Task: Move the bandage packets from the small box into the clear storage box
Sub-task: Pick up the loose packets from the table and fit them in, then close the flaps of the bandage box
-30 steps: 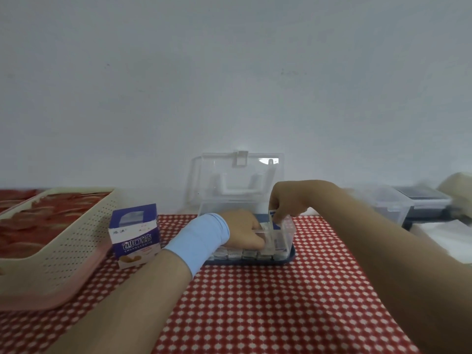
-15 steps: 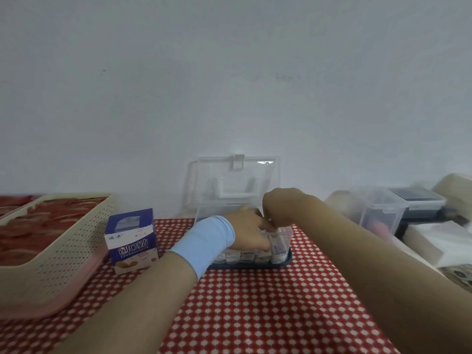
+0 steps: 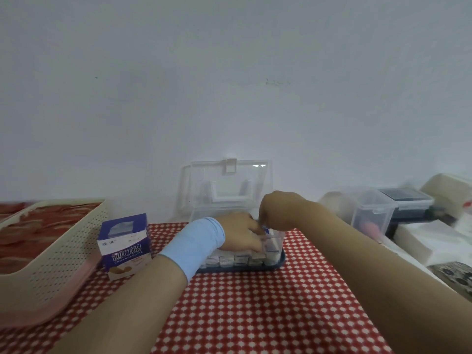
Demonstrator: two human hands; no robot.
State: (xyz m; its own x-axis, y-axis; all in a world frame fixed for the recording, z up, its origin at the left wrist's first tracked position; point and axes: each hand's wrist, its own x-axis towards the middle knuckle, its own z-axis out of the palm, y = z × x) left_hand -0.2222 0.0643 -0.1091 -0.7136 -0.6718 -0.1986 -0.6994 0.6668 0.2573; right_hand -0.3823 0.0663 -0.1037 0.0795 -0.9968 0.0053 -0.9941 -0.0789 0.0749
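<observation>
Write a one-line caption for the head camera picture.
The left hand and right hand reach into the open clear storage box of bandage packets; the small box stands beside it.

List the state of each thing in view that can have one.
Clear plastic storage box with navy base, lid open, upright.
White bandage packets, standing in a row inside it.
Small purple-and-white cardboard box, upright; top unclear.
Left hand, inside the storage box, on the packets; grip hidden.
Right hand, fingers curled over the box's right end; grip unclear.
Small clear lidded container, lid shut.
</observation>
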